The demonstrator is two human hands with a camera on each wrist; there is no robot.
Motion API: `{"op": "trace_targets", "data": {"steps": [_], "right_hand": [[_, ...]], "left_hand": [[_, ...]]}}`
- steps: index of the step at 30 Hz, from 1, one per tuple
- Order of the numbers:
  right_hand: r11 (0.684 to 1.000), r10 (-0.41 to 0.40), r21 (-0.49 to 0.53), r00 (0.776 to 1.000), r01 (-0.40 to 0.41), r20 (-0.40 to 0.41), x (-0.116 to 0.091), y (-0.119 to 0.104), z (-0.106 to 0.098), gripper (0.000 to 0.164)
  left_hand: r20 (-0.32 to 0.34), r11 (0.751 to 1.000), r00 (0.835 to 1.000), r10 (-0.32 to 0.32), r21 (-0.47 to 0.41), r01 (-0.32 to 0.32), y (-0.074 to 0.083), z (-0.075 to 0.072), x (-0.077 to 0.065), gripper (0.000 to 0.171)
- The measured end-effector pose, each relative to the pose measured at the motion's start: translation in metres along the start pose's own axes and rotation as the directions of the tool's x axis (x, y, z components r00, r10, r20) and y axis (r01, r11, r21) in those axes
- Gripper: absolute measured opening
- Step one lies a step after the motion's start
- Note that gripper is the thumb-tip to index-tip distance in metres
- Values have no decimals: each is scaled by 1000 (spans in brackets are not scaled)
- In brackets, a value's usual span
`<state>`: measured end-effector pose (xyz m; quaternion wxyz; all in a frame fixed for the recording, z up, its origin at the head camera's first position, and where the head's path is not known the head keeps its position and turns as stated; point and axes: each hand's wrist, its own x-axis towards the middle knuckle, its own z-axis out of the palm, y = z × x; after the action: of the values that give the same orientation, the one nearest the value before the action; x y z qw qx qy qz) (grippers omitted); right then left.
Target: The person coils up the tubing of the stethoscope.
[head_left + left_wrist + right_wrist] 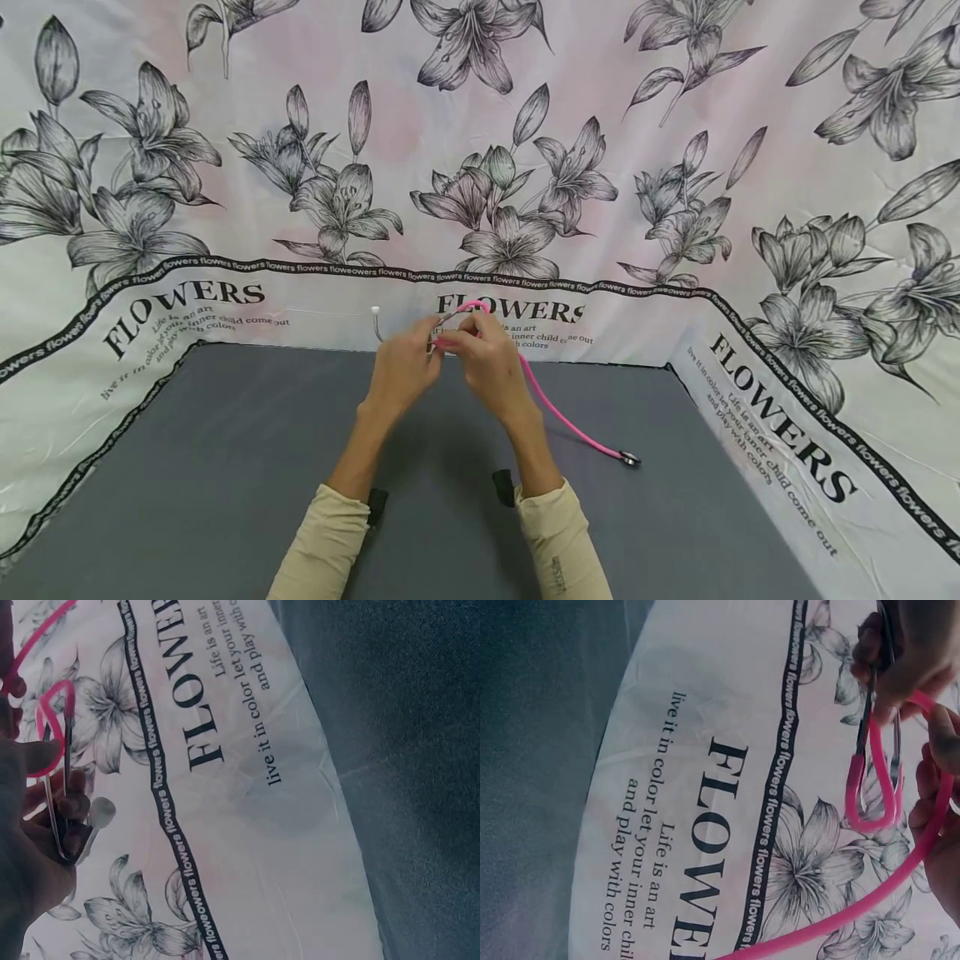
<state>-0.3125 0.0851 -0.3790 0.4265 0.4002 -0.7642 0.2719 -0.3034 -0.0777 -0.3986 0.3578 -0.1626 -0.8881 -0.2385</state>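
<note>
A stethoscope with pink tubing (558, 412) is held up between both hands at the far edge of the table. My left hand (401, 367) grips its metal ear tubes (51, 806), and a white ear tip (375, 310) sticks out beyond the fingers. With thumb and fingers my right hand (491, 362) pinches the pink tubing. A pink loop (874, 823) bends round between the two metal tubes in the right wrist view. From the right hand the tubing droops to the right, ending in a metal chest piece (628, 458) low over the table.
The grey table (225, 467) spreads beneath both forearms. A white cloth with printed flowers and lettering (510, 183) rises behind it and along both sides. Dark straps (504, 487) sit at the wrists by the beige sleeves.
</note>
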Motion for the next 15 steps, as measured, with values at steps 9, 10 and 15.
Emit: {"op": "trace_targets", "data": {"steps": [9, 10, 15], "right_hand": [[999, 44, 9, 996, -45, 75, 4, -4, -3, 10], [999, 50, 1, 996, -50, 77, 3, -4, -4, 10], [996, 88, -10, 990, -87, 114, 2, -2, -8, 13]], "left_hand": [[-30, 999, 998, 49, 5, -49, -4, -8, 4, 34], [-28, 998, 998, 64, 10, -64, -2, -7, 4, 32], [-13, 997, 997, 78, 23, -78, 4, -7, 2, 28]]}}
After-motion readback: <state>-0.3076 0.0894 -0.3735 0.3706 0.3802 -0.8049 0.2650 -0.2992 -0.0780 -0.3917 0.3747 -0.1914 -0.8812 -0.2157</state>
